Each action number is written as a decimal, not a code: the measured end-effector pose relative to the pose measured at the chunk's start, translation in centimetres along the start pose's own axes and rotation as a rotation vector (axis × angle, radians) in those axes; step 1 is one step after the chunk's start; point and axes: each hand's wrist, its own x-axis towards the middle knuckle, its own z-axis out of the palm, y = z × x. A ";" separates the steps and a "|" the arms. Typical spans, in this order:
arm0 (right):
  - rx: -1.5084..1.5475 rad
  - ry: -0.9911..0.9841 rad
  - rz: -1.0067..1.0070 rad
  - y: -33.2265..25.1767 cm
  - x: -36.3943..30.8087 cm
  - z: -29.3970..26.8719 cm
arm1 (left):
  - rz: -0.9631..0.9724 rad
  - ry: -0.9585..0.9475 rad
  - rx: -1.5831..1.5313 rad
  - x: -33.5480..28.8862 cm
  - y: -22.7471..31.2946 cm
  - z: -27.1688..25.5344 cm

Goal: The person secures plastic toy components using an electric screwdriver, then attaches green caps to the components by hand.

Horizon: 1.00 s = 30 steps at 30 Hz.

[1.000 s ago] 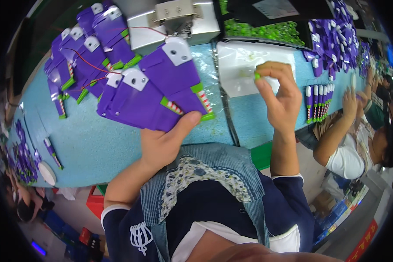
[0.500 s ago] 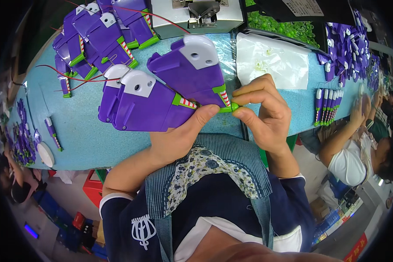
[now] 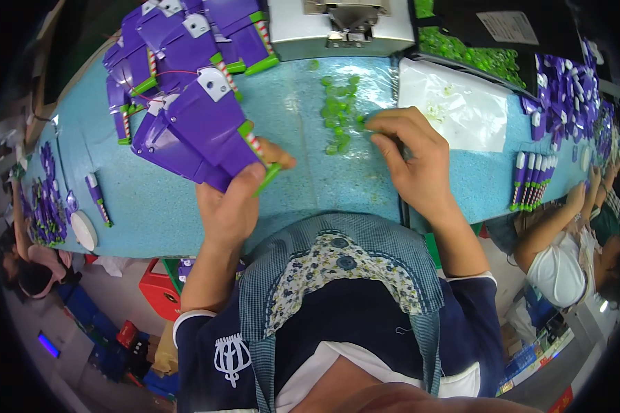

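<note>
My left hand (image 3: 229, 203) is closed round the lower right end of two overlapping flat purple plastic housings (image 3: 210, 127). Each is purple with a white corner piece. The upper one has a red-and-white striped edge and a green strip (image 3: 267, 179) beside my thumb. Thin red wires trail from their upper left side. Over the table to the right, my right hand (image 3: 420, 155) has its thumb and forefinger apart. A small green plastic piece lies at the forefinger's tip, next to a loose scatter of similar green pieces (image 3: 336, 113).
A pile of purple housings (image 3: 165, 41) lies at the back left, beside a metal machine (image 3: 341, 34). A black tray of green pieces (image 3: 472, 55) and a white plastic sheet (image 3: 455, 113) are on the right. Slim purple parts (image 3: 534, 180) lie farther right, near another person's arm (image 3: 548, 220).
My left hand has moved left with the purple housings. My right hand has come away from the upper housing's green end and is now by the loose green pieces, which the housings partly covered before.
</note>
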 end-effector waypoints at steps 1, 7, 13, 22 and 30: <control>-0.086 -0.011 -0.080 0.0 0.1 0.0 | -0.004 0.135 -0.025 0.2 0.0 -0.1; -0.276 -0.016 -0.232 0.0 0.4 1.4 | 0.184 0.517 0.553 2.7 1.6 -1.4; -0.159 0.075 -0.133 -0.7 -0.2 1.2 | 0.277 0.692 1.233 5.4 1.4 -1.1; 0.231 0.055 0.044 -0.8 -0.3 -0.9 | 0.201 0.265 0.134 4.1 1.3 -0.7; 0.110 0.011 -0.203 -4.4 -0.5 -1.1 | -0.069 0.014 0.129 0.9 -0.9 5.1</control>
